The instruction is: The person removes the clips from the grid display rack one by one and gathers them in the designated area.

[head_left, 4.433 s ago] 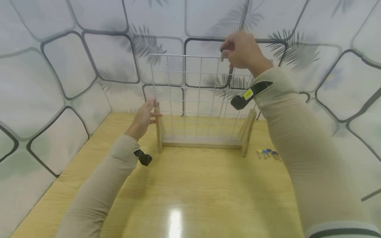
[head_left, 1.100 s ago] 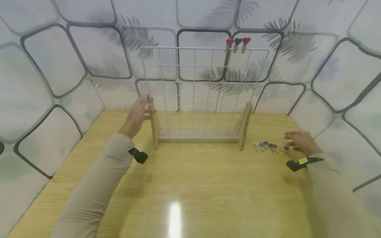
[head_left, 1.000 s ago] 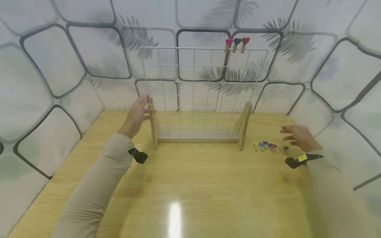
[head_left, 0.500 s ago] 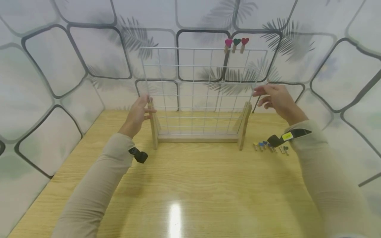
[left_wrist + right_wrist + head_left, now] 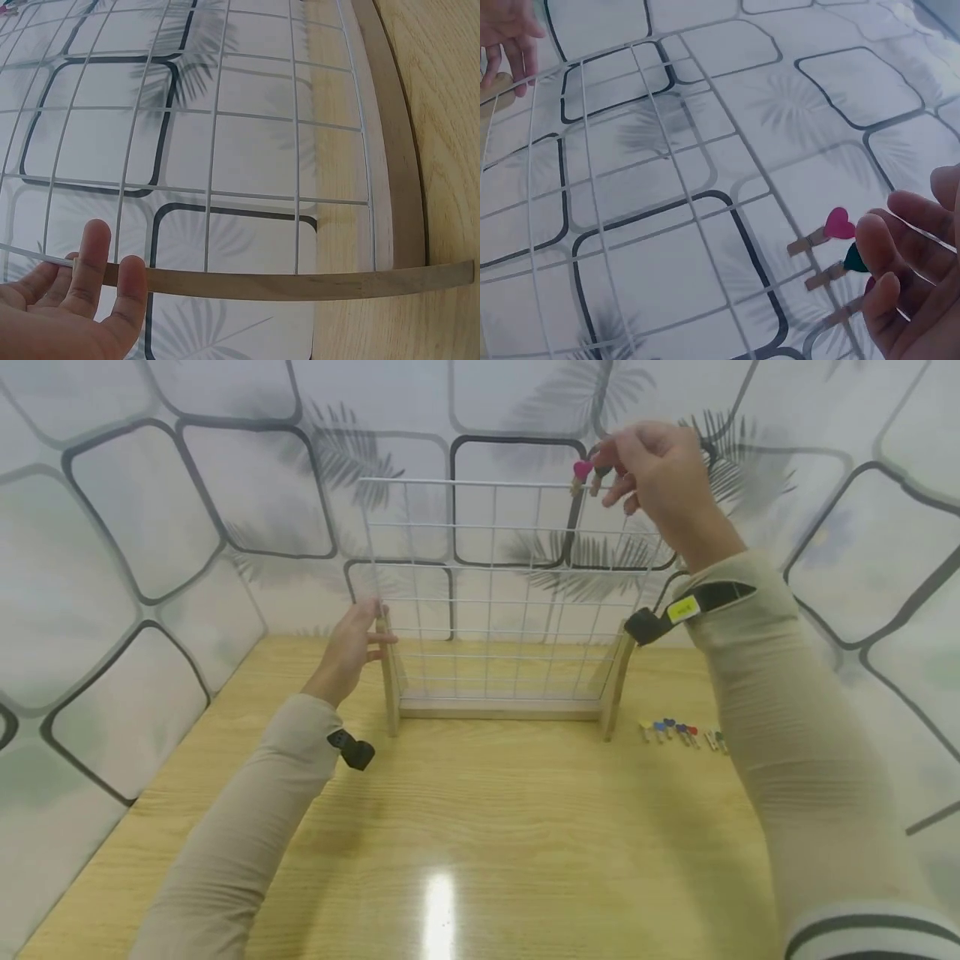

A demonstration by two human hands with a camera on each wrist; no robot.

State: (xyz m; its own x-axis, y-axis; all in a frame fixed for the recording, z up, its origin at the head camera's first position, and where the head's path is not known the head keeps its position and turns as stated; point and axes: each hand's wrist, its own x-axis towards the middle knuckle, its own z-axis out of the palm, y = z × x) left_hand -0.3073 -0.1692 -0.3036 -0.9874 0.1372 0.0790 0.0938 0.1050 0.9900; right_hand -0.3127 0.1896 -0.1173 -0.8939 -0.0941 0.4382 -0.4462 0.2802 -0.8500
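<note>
A white wire grid rack on a wooden stand (image 5: pixel 498 714) stands upright on the table. My left hand (image 5: pixel 347 652) holds the stand's left post (image 5: pixel 300 286), fingers on both sides of it at its upper end. Clipped in a row on the grid's top wire are a pink heart clothespin (image 5: pixel 840 223), a green heart clothespin (image 5: pixel 823 277) and a red heart clothespin (image 5: pixel 847 310). Right beside these my right hand (image 5: pixel 663 468) has its fingers loosely bent and spread, hiding the red one in the head view. Whether a fingertip touches a clothespin is unclear.
On the table (image 5: pixel 480 810), right of the stand, lie several small heart clothespins (image 5: pixel 681 729), yellow, blue, red and dark; my right sleeve passes close to them. A patterned wall covering (image 5: pixel 225 502) rises behind the rack and along both sides.
Earlier my right hand pinched a clothespin at the top wire, then hovered by the loose clothespins. It has since risen leftward, back to the three clipped ones. My left hand stays on the post.
</note>
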